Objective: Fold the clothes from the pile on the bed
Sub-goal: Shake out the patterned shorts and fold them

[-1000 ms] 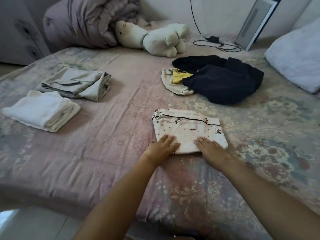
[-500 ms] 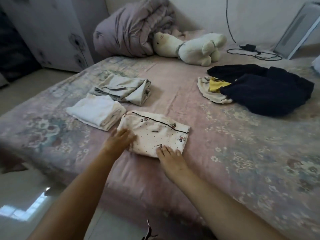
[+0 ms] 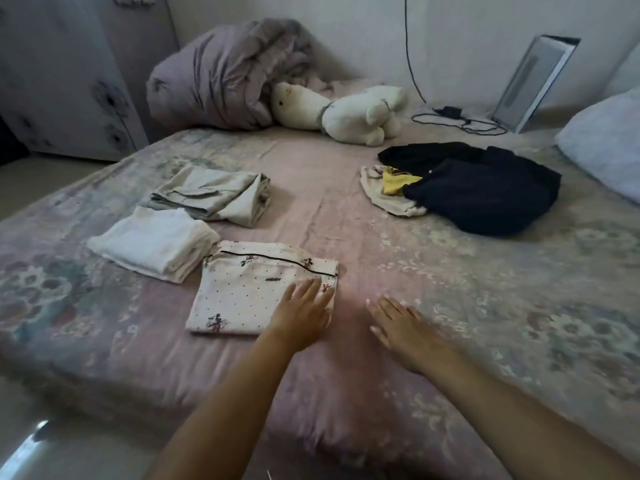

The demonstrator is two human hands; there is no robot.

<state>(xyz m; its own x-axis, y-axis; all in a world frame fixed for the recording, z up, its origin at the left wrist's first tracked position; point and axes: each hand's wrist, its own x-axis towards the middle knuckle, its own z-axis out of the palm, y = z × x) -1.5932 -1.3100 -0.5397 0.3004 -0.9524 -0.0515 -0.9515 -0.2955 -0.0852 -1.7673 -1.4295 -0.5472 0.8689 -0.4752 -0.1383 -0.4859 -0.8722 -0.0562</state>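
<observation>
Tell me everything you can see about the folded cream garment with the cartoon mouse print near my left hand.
The cartoon-print garment is cream, soft-looking fabric with small dark dots, mouse figures and one thin dark piping line near its far edge. It is folded into a flat, roughly square packet lying on the bed sheet near the front edge, just right of the folded white cloth. The left hand rests flat on its near right corner, fingers straight. The right hand is off it.

Small dark word on folded dotted garment (image 3: 256, 289), blurred, unreadable.

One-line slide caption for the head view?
Left hand rests on folded dotted cream garment; right hand open beside it.
</observation>
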